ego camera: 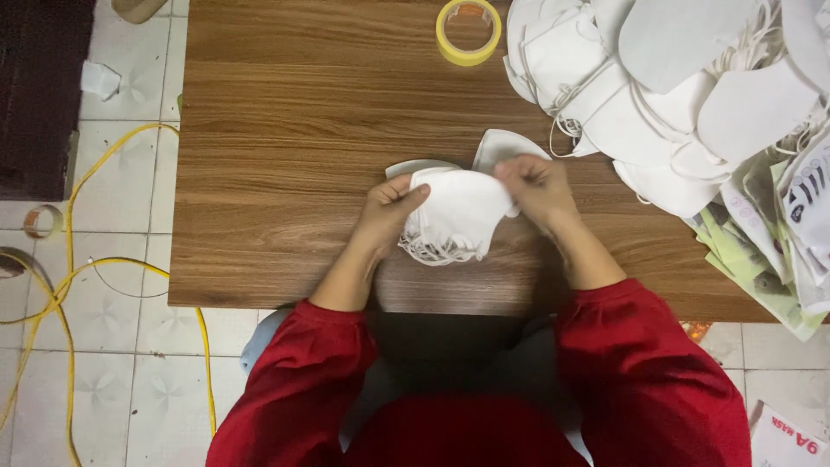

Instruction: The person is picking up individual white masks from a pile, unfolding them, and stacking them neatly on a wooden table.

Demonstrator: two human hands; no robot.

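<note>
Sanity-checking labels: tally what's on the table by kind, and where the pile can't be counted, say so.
Yellow tape roll: 1
Stack of white masks held in both hands, left hand and right hand: 1
Loose white masks behind the hands: 2
Heap of white masks: 1, too overlapped to count
Pile of flat printed packets: 1
Total: 6

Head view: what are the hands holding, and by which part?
Both hold a small stack of folded white masks. Left hand grips the stack's upper left edge, right hand its upper right corner; the elastic loops hang loose below.
</note>
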